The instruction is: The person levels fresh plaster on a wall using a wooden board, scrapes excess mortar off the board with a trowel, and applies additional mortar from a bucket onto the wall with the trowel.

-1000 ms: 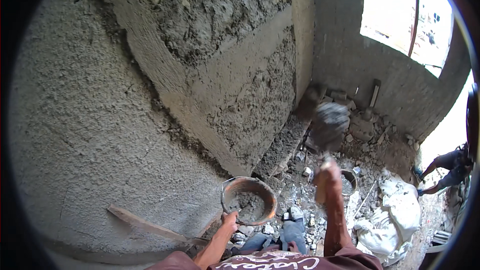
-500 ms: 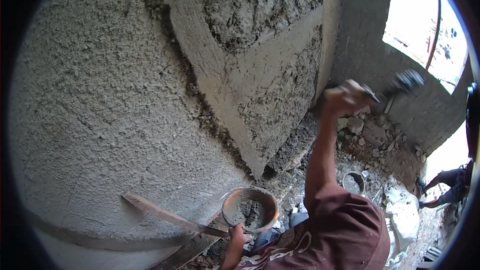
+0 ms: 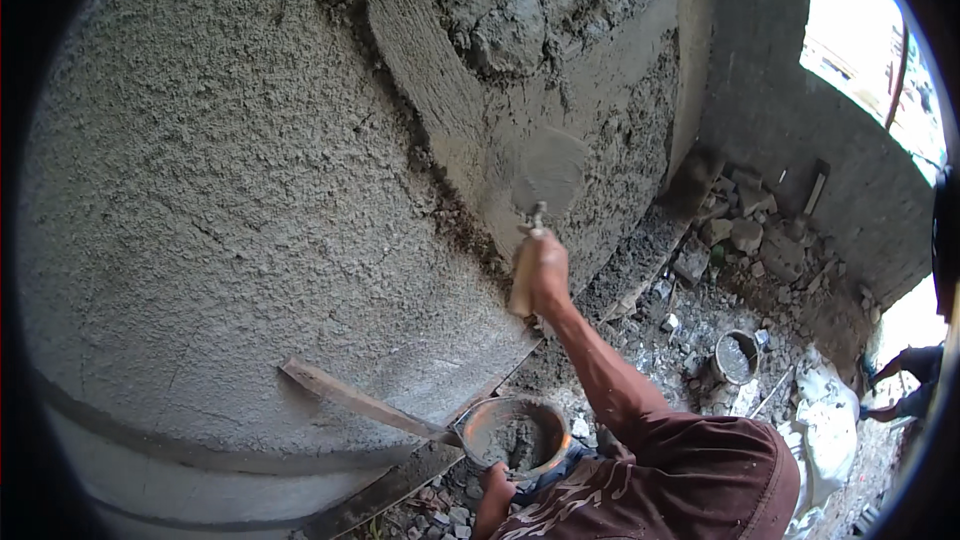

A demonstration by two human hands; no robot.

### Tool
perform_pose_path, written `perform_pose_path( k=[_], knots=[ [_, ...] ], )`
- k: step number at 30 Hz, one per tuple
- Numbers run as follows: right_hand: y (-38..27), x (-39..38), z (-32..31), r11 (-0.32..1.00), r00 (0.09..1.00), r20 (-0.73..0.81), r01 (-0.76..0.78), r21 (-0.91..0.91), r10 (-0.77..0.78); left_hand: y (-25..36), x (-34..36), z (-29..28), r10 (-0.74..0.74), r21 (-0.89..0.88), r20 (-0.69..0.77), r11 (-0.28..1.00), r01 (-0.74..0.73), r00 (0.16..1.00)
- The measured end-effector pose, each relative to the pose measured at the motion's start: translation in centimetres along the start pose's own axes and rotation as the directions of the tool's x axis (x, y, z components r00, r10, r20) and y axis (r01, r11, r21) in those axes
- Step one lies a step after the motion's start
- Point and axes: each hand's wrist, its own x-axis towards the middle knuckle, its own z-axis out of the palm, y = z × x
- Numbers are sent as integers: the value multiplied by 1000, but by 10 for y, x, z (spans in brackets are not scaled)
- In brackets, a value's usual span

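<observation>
My right hand (image 3: 547,275) is closed around the pale handle of a trowel (image 3: 523,278). Its grey, mortar-coated blade lies against or just before the smooth band of the wall (image 3: 600,60); exact contact is hard to tell. Low and nearer to me, my left hand (image 3: 497,483) grips the rim of a round bucket (image 3: 543,416) with an orange-stained inside. Grey wet mortar (image 3: 518,443) sits in the bucket. Above the trowel, thick lumps of fresh mortar (image 3: 510,25) cling to the wall.
A wooden strip (image 3: 350,399) leans beside the bucket, at the foot of the rough plastered wall (image 3: 230,190). To the right lie broken stones (image 3: 745,235), a second bucket (image 3: 737,355) and a white sack (image 3: 826,420). Another person's legs (image 3: 905,380) show at the far right, below a bright window opening (image 3: 870,30).
My right hand has swung the trowel leftward and down from near the window wall to the plastered wall. My left hand stays on the bucket. The whole view has shifted slightly.
</observation>
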Motion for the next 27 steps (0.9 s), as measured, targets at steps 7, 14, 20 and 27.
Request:
perform_pose_path(
  k=[7,14,20,27],
  knots=[
    [-65,58,-3,978,987,154,17,209,-50,1,-14,10,129,100,-164,988,-114,978],
    [-121,91,84,955,957,287,-113,273,31,32,-18,13,102,-32,-253,993,-114,962],
    [-118,74,125,987,928,343,115,111,-146,88,-33,-25,141,-341,-232,915,-216,963],
    [-63,15,111,949,863,495,236,-210,-105,83,-1,-47,242,-213,-126,941,-265,962]
  ],
)
